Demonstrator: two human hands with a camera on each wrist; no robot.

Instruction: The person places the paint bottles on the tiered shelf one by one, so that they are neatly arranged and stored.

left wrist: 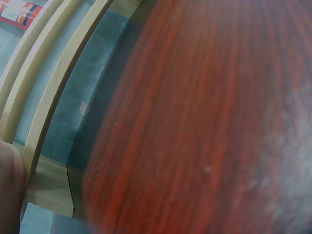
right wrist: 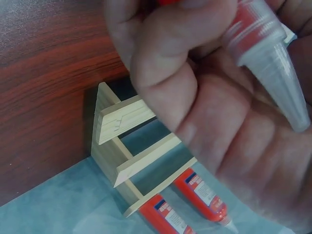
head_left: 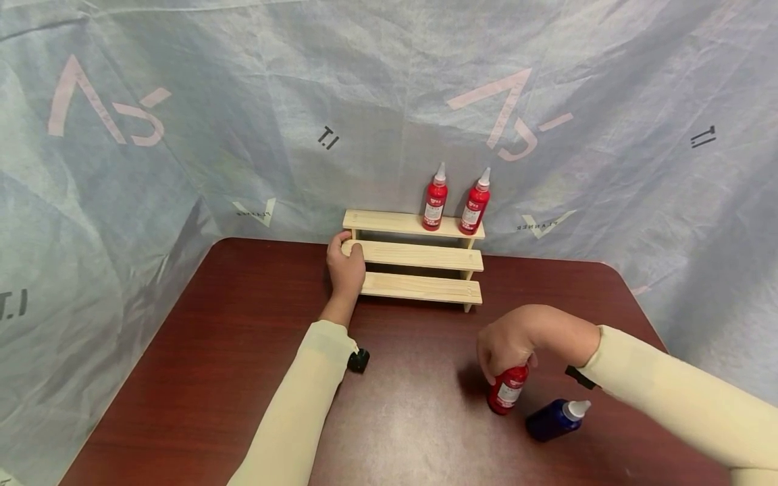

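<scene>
A three-step wooden shelf rack (head_left: 419,255) stands at the back of the table. My left hand (head_left: 348,268) grips its left end, thumb over the middle step. In the left wrist view only part of that hand (left wrist: 10,187) shows against the rack. On the top step, toward the right, two red bottles (head_left: 434,204) with white pointed caps stand upright. At the front right my right hand (head_left: 510,341) holds another red bottle (head_left: 506,391) by its upper part. Its clear nozzle cap (right wrist: 273,73) pokes out past the curled fingers in the right wrist view.
A dark blue bottle (head_left: 553,420) with a white cap lies on its side, just right of the held bottle. The dark red wooden table (head_left: 243,351) has rounded back corners. Grey printed sheeting (head_left: 377,101) hangs behind and beside it.
</scene>
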